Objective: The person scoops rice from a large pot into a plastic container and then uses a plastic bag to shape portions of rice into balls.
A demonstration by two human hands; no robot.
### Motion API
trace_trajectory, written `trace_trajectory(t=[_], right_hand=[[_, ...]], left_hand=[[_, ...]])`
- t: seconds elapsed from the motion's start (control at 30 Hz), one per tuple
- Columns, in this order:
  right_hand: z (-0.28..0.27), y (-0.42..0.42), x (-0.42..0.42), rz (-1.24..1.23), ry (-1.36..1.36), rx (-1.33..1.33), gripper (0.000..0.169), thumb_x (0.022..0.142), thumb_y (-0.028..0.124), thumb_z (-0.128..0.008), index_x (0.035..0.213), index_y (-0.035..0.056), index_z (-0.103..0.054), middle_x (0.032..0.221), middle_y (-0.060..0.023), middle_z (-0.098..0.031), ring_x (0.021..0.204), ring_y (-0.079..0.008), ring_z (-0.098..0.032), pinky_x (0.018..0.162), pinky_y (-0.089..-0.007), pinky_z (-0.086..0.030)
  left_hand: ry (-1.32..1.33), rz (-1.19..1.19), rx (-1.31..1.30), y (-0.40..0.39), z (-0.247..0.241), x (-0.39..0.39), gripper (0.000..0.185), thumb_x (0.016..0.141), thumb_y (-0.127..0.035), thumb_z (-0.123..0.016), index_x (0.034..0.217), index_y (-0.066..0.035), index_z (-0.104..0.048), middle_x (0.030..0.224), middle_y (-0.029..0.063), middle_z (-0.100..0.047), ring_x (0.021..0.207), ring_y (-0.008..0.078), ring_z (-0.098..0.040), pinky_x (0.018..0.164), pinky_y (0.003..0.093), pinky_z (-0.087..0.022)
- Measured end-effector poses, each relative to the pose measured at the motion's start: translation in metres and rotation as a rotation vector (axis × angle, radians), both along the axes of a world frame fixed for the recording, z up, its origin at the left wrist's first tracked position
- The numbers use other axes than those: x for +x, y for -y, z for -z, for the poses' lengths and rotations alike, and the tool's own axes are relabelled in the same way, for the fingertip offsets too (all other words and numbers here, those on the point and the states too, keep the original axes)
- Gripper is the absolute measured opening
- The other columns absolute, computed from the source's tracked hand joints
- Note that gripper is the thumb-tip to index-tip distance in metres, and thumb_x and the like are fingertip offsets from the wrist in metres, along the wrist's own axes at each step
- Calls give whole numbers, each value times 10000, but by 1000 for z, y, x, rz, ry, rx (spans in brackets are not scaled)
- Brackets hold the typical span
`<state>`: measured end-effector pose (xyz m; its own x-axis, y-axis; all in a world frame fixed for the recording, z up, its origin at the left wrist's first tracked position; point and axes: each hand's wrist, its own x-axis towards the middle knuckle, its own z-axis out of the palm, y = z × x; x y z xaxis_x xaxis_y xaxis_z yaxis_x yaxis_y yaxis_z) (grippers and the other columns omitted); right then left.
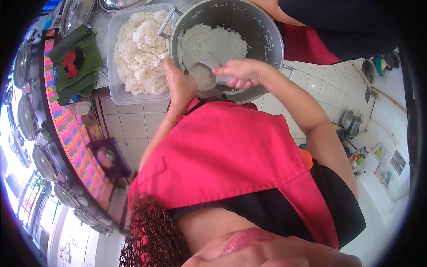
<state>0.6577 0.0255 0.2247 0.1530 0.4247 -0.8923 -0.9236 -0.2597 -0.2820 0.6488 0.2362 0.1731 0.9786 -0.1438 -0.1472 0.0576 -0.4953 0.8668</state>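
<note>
A large metal pot [282, 40] stands before me, cooked white rice [213, 45] piled in it and grains stuck to its inner wall. My right hand [238, 74] grips a white scoop or cup [208, 63] over the pot's near side, with rice in its bowl. Against the pot's near left rim rests my left hand [181, 83]; its fingers are partly hidden, so its hold on the rim is unclear. Left of the pot, a clear plastic container [111, 66] holds a large heap of rice [141, 50], close beside my left hand.
Banana leaves [83, 78] with a red and black item [73, 62] on them lie at the left. Metal lids [78, 13] are behind them. Another person's arm [283, 11] and dark clothing are beside the pot's far right. A pot handle [170, 23] juts over the container.
</note>
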Motion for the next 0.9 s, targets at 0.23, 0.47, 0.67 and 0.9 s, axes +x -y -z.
trace_trajectory(t=[0.23, 0.47, 0.67, 0.9], right_hand=[[72, -23, 14, -123, 431, -433, 557, 947, 402, -513, 1201, -91, -458, 757, -141, -565, 507, -187, -502, 422, -335, -384], [39, -39, -36, -318, 631, -441, 685, 908, 421, -559, 1226, -165, -405, 1091, -317, -590, 980, -360, -610, 854, -387, -461], [-10, -16, -17, -419, 356, -267, 595, 924, 468, -503, 1218, -48, -452, 755, -134, -559, 533, -188, -513, 439, -331, -403], [54, -23, 18, -158, 443, -393, 538, 925, 430, -538, 1154, -54, -487, 670, -77, -544, 444, -152, -454, 373, -323, -361]], left_hand=[[-6, 16, 61, 0, 3, 0, 640, 706, 76, -448, 1313, 115, -247, 1205, 334, -391, 1156, 501, -389, 1001, 498, -324], [30, -7, 55, 0, 3, -2, 544, 815, 21, -501, 1300, 107, -271, 1164, 331, -417, 1116, 499, -415, 964, 505, -336], [17, -24, -15, -1, 2, 0, 453, 960, -182, -478, 1299, 65, -308, 1127, 296, -447, 1029, 465, -451, 896, 491, -355], [175, -81, -96, -2, 14, -4, 557, 1007, -434, -294, 1272, 42, -409, 1096, 241, -483, 1001, 388, -478, 893, 438, -370]])
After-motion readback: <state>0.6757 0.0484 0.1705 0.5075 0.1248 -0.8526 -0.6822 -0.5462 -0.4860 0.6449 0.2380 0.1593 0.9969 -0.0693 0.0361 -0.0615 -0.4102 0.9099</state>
